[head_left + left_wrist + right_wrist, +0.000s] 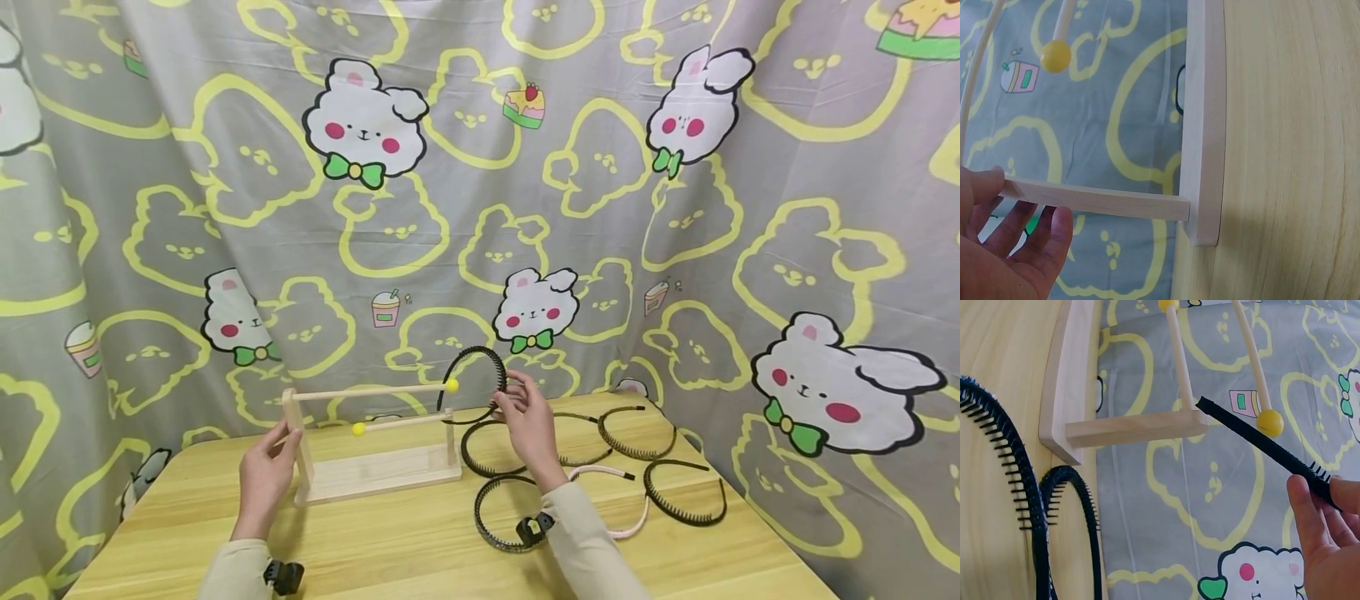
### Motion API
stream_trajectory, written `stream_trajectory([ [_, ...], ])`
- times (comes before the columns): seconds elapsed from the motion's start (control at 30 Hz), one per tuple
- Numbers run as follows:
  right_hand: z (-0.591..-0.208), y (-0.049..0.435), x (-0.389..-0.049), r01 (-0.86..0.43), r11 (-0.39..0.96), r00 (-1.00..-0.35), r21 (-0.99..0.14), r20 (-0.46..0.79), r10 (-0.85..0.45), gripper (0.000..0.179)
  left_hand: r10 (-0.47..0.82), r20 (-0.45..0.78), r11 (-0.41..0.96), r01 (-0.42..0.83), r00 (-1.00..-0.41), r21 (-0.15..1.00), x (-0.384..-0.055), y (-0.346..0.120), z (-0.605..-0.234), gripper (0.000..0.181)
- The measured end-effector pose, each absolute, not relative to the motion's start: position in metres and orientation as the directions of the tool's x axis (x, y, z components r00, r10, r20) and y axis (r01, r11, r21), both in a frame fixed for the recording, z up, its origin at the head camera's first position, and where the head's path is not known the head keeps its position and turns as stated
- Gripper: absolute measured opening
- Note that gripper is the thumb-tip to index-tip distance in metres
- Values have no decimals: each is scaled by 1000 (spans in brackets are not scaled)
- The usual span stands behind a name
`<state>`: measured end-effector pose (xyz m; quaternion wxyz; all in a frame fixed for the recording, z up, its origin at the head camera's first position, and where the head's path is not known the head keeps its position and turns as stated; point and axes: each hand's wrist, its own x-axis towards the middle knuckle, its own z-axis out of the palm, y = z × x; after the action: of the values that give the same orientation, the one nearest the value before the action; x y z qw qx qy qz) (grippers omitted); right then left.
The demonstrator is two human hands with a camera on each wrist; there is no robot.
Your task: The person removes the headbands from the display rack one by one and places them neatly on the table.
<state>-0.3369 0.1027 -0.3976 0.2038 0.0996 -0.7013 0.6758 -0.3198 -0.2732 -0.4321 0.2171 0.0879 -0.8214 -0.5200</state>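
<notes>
My left hand (pixel 266 471) grips the tall left post (pixel 1097 201) of a pale wooden rack (pixel 382 477), thumb on one side and fingers on the other. The rack has two rods tipped with yellow balls. Between thumb and fingers, my right hand (pixel 531 427) pinches a black toothed headband (pixel 1254 439), held up at the rack's right end. From the head view, its loop overlaps the yellow ball (pixel 452 386) of the upper rod. In the right wrist view, one headband tip is right by the top of the short post (pixel 1141 427).
Several more headbands lie on the wooden table (pixel 390 550) to the right, including a black one (pixel 686 518), a pink one (pixel 637 523) and a dark one (pixel 480 529) near my right forearm. A patterned grey curtain (pixel 465 242) hangs behind the table.
</notes>
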Motion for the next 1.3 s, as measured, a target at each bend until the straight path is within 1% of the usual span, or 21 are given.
stream_trajectory([
  [0.2,-388,114,-323,-397,49,-907,-916,400,133,43,-364,271,447,88,-891,890,-320,-274,-432,56],
  [0.33,-384,121,-317,-408,53,-901,-911,412,135,44,-366,272,448,87,-890,890,-320,-275,-433,55],
  [0.53,-386,126,-312,-487,175,-848,-856,512,140,42,-379,283,450,92,-881,888,-321,-274,-434,54],
  [0.67,-382,125,-301,-535,298,-803,-791,586,113,41,-382,283,453,89,-880,887,-321,-274,-433,54],
  [0.83,-376,119,-284,-600,434,-730,-672,682,47,39,-378,281,456,87,-882,886,-321,-274,-433,53],
  [1.03,-374,104,-267,-677,493,-657,-547,751,-68,41,-377,295,456,101,-878,884,-320,-273,-434,53],
  [1.13,-375,95,-261,-694,523,-634,-495,765,-116,40,-370,292,459,100,-882,883,-319,-274,-434,54],
  [1.23,-376,87,-254,-717,528,-613,-455,772,-169,39,-365,278,456,90,-888,886,-319,-274,-433,55],
  [1.3,-378,80,-249,-745,508,-597,-432,772,-220,36,-360,271,452,87,-893,888,-319,-274,-432,56],
])
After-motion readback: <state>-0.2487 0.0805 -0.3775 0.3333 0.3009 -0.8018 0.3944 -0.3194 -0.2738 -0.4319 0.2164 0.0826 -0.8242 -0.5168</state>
